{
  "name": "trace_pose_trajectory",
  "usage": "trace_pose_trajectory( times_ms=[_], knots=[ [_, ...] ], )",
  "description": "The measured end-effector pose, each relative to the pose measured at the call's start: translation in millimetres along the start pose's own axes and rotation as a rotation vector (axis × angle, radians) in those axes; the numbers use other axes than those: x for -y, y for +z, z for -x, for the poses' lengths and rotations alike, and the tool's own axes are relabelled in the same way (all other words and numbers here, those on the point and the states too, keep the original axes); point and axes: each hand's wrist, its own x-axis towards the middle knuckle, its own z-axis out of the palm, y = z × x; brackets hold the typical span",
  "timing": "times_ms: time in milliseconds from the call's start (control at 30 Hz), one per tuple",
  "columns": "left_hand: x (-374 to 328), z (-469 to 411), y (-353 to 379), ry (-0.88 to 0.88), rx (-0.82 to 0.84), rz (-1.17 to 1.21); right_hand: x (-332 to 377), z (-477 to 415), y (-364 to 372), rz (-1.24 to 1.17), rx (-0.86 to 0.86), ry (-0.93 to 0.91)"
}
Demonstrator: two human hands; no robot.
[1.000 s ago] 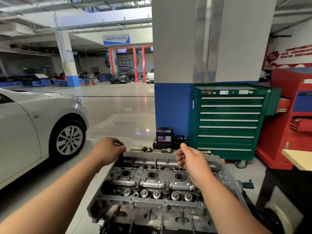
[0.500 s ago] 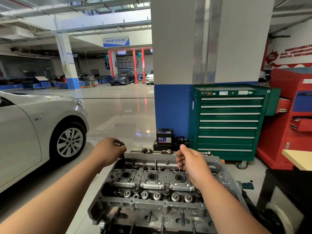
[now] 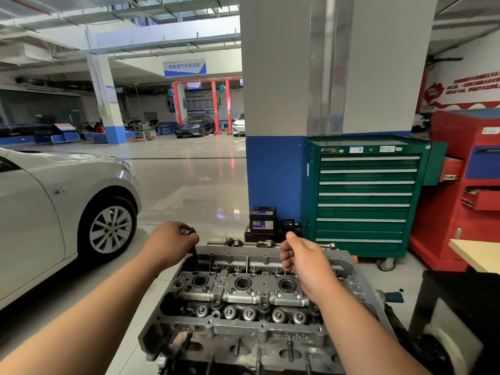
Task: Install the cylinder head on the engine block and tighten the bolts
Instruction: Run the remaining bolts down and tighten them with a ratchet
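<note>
Near car (image 3: 40,212), left hand (image 3: 173,243) pinches bolt (image 3: 188,230) in cylinder head (image 3: 243,307); right hand (image 3: 305,261), hold unclear.

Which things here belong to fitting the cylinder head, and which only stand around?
For the job: cylinder head, bolt gripped by left hand, right hand above the head.
Just standing about: battery, green tool cabinet, red cabinet, silver car.

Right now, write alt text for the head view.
A left hand pinches a bolt standing at the far-left corner of a cylinder head; the right hand curls over its far edge, contents hidden. Green tool cabinet behind.
</note>
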Motion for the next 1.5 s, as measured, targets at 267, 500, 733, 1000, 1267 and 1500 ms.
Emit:
trace_pose_trajectory(
  times_ms=[267,500,733,1000,1267,1500],
  knots=[
    [1,2,1,-0.015,0.01,0.031,1,-1,1,-0.007,-0.005,0.009],
    [-3,4,0,0.005,0.016,-0.044,0,-1,0,0.005,-0.002,0.004],
    [-6,4,0,0.017,0.016,-0.078,-1,-1,0,-0.005,0.001,0.001],
    [-7,0,2,0.013,0.006,-0.073,-3,-4,0,0.005,-0.003,-0.001],
    [4,2,7,0.001,0.032,-0.082,-2,-2,0,0.004,-0.002,-0.005],
    [7,0,0,0.023,0.067,-0.12,-1,-1,0,0.005,-0.005,-0.006]
  ],
)
